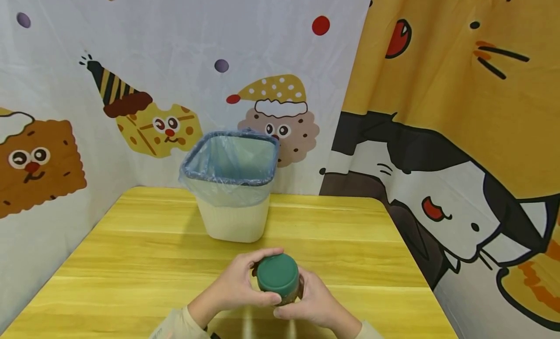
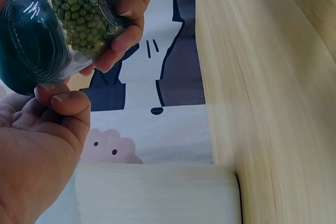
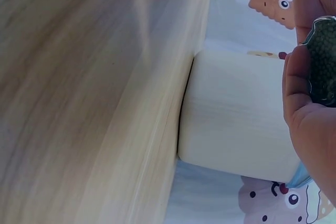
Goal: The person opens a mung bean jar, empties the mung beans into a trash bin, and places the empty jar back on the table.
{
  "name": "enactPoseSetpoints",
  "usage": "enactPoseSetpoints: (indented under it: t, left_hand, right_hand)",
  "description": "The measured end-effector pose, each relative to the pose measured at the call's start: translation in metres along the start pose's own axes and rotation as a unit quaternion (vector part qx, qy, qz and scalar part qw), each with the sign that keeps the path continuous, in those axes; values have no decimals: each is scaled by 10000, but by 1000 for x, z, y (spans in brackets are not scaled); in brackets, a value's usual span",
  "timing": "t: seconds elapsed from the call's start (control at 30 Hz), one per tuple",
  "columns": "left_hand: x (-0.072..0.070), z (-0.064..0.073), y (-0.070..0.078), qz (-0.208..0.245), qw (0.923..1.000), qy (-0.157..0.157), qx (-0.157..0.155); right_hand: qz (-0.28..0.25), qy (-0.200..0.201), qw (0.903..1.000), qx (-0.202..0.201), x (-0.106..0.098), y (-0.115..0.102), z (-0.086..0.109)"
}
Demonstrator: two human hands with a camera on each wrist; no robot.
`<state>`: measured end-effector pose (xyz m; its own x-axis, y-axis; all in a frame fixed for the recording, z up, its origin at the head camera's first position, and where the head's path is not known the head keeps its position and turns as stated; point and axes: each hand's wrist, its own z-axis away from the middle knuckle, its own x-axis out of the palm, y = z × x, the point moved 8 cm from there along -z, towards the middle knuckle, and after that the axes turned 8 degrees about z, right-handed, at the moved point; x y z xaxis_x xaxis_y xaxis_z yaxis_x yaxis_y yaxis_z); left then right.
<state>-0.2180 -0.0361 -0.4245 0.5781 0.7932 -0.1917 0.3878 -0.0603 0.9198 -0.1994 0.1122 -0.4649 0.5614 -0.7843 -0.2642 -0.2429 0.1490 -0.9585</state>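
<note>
Between both hands, above the table's near part, is a clear jar (image 2: 79,17) of green beans with a dark green lid (image 1: 278,273). My left hand (image 1: 242,283) grips the jar at its lid end, thumb in front and fingers behind. My right hand (image 1: 316,300) holds the jar's body, fingers curled round its side. In the left wrist view, the left hand (image 2: 44,145) has its fingertips at the lid's rim, while right-hand fingers wrap the bean-filled part. The right wrist view catches only part of the jar (image 3: 323,61), beside the right hand (image 3: 315,124).
A cream waste bin (image 1: 234,220) with a bluish plastic liner (image 1: 227,190) stands at the table's back, beyond the hands. The wood-grain table (image 1: 341,241) extends to both sides. Cartoon-printed curtains (image 1: 175,47) hang behind it and along the right.
</note>
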Motion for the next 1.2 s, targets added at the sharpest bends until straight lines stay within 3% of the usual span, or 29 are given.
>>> enactPoseSetpoints:
  t: [0.1, 0.33, 0.77, 0.97, 1.07, 1.2]
  left_hand:
    - [0, 1, 0, 11, 10000, 46, -9]
    - [1, 1, 1, -156, 9997, 203, 13]
    - [0, 1, -1, -266, 9983, 524, 35]
    - [-1, 2, -6, 4, 9990, 425, -135]
    - [-1, 2, -6, 258, 9990, 311, -172]
    - [-1, 3, -4, 752, 9967, 41, -300]
  right_hand:
    - [88, 100, 9997, 209, 0, 1, 0]
    - [195, 236, 9992, 266, -1, 1, 1]
    - [555, 419, 9975, -136, -3, 0, 0]
    - [160, 105, 9998, -13, -1, 2, -1]
    - [-282, -297, 9986, -335, 0, -1, -1]
    - [-1047, -1003, 9873, -648, 3, -4, 1]
